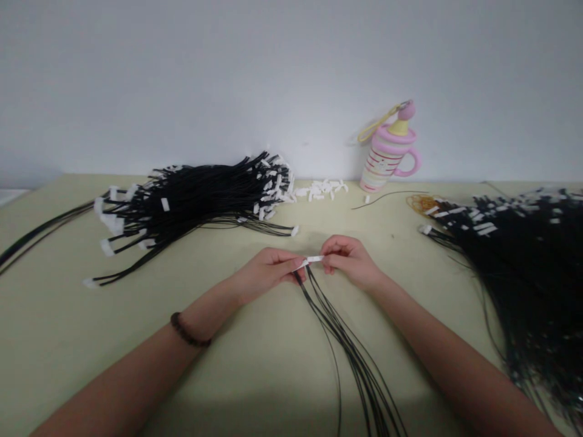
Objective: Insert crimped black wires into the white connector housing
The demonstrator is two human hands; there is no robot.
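Observation:
Near the middle of the table, my left hand [268,272] pinches the end of a bundle of thin black wires [339,331] at a small white connector. My right hand [350,258] is closed on the far end of a narrow white strip-like piece [315,259], which reaches across to my left fingertips. Whether that piece is a connector or a label is too small to tell. From my left fingers the wires run down toward the table's front edge. My fingers partly cover both white parts.
Back left lies a pile of black cables [204,191] with white ends. Small white pieces [325,189] lie beside it. A pink-and-white cup [387,155] stands by the wall. At right are yellow rubber bands [419,204] and a large heap of black wires [537,267].

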